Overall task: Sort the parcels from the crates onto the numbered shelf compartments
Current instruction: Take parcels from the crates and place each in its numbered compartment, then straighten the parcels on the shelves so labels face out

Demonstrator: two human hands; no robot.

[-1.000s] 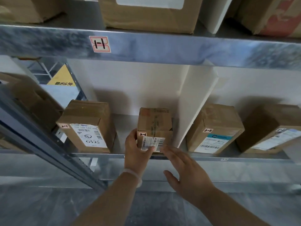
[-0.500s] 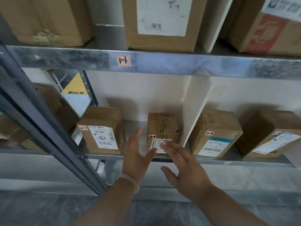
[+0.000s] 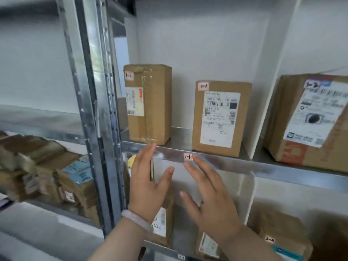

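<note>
My left hand (image 3: 148, 183) and my right hand (image 3: 209, 198) hang in front of the metal shelf, fingers spread and straight, holding nothing. Just above the fingertips runs the shelf's front rail (image 3: 235, 162) with a small pink "1-1" label (image 3: 188, 157). On that upper level stand two upright cardboard parcels tagged 1-1: a tall narrow one (image 3: 150, 104) on the left and a wider one (image 3: 222, 117) with a large white shipping label. On the level below, partly hidden behind my hands, sit a parcel with a handwritten label (image 3: 163, 221) and a small parcel (image 3: 207, 245).
A white divider (image 3: 263, 110) separates compartment 1-1 from the one to the right, which holds a big box tagged 1-2 (image 3: 310, 121). Another parcel (image 3: 282, 236) lies at the lower right. A steel upright (image 3: 94, 110) stands left, with stacked parcels (image 3: 47, 172) beyond it.
My left hand let go of the small parcel on the lower level and both hands drew back, open. My view rose from the lower level to the upper 1-1 compartment.
</note>
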